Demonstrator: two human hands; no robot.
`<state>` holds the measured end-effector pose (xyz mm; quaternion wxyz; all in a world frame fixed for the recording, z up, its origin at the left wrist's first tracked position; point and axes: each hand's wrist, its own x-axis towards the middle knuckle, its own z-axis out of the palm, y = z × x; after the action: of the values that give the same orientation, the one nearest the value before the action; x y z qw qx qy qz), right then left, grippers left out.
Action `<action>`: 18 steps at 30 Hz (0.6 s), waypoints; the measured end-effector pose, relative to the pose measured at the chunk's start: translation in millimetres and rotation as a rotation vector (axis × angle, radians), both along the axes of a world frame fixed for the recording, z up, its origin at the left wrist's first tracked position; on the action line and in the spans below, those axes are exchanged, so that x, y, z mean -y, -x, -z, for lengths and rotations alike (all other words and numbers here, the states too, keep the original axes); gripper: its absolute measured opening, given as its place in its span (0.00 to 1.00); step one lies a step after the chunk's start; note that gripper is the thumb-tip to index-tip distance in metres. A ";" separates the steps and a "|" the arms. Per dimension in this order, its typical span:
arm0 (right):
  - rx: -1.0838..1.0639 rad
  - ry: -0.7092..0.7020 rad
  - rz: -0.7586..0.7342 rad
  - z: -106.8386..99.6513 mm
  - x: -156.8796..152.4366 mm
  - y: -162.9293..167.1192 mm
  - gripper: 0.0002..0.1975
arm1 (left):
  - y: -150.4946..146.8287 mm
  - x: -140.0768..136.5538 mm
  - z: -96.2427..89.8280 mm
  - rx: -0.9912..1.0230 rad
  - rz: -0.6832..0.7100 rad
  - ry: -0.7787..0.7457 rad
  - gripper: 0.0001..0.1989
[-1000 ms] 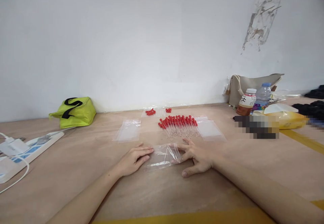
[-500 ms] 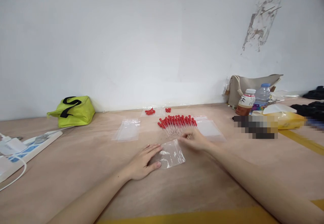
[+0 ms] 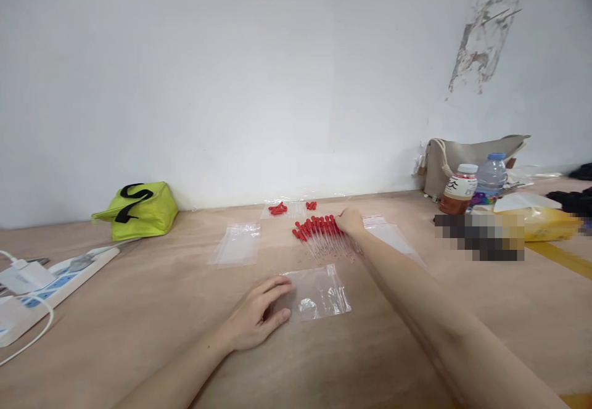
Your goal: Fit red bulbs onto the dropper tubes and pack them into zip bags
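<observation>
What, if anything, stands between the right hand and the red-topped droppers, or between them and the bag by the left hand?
Nothing visible: the right hand is at the droppers, whose thin ends point toward the clear bag.

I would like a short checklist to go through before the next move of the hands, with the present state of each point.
1. Clear bag lying flat on the table: ok.
2. Left hand at the bag's left edge: ok, thumb and fingers apart.
3. Right hand at the right end of the red-topped droppers: ok.
4. Right hand's grip on a dropper: cannot tell, fingertips are hidden.
5. Droppers spaced apart: not ok, they lie closely bunched.
6. White-capped bottle standing: ok.
</observation>
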<state>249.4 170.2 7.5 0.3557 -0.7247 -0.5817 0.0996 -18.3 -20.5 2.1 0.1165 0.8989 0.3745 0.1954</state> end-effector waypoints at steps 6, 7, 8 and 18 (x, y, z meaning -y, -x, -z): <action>-0.079 -0.091 -0.021 -25.1 9.1 -13.9 0.07 | 2.6 0.4 0.7 -0.035 0.021 0.033 0.22; -0.088 -0.124 -0.025 -30.9 15.2 -18.4 0.09 | 2.2 -0.1 0.8 -0.035 0.022 0.040 0.22; -0.112 -0.166 -0.029 -35.6 22.9 -23.0 0.11 | 1.8 -0.6 0.7 -0.033 0.021 0.044 0.22; -0.938 -0.284 -0.262 12.0 122.7 -42.0 0.15 | 3.3 1.0 -9.4 -0.027 0.020 0.049 0.22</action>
<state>291.4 47.5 -4.5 0.6582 -0.4675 -0.4530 0.3781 -21.6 -21.4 11.5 0.1354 0.9019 0.3718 0.1731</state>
